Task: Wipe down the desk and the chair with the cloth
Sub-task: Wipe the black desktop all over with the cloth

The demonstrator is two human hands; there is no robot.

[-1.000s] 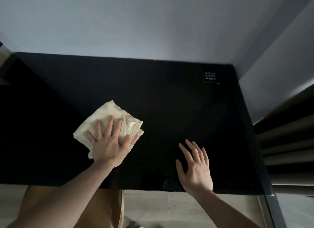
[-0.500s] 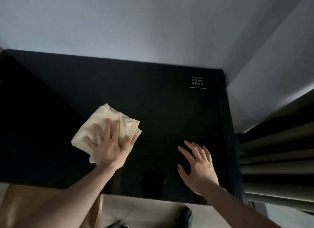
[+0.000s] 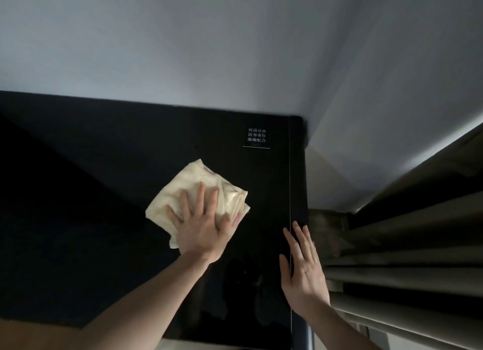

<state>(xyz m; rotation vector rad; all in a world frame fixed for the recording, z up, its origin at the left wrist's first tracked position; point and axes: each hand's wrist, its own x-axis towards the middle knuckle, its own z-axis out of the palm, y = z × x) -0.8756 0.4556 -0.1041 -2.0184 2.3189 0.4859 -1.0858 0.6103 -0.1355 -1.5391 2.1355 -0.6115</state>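
Nearest you, your right hand [image 3: 304,268] lies flat at the desk's [image 3: 109,193] right edge, fingers straight and slightly spread, holding nothing; it looks placed there to steady you while the other arm works. Farther in from that edge, your left hand [image 3: 202,229] presses palm-down on the folded cream cloth [image 3: 198,185], fingers straight and fanned apart, not curled round it. That spread likely keeps the whole pad flat against the glossy black desk top so it drags evenly. The cloth lies well in from the desk's front edge, on its right part. Beyond the cloth, toward the desk's far right corner, sits a small printed label [image 3: 256,138], which the cloth has not reached. The chair is not in sight, so that part cannot be judged.
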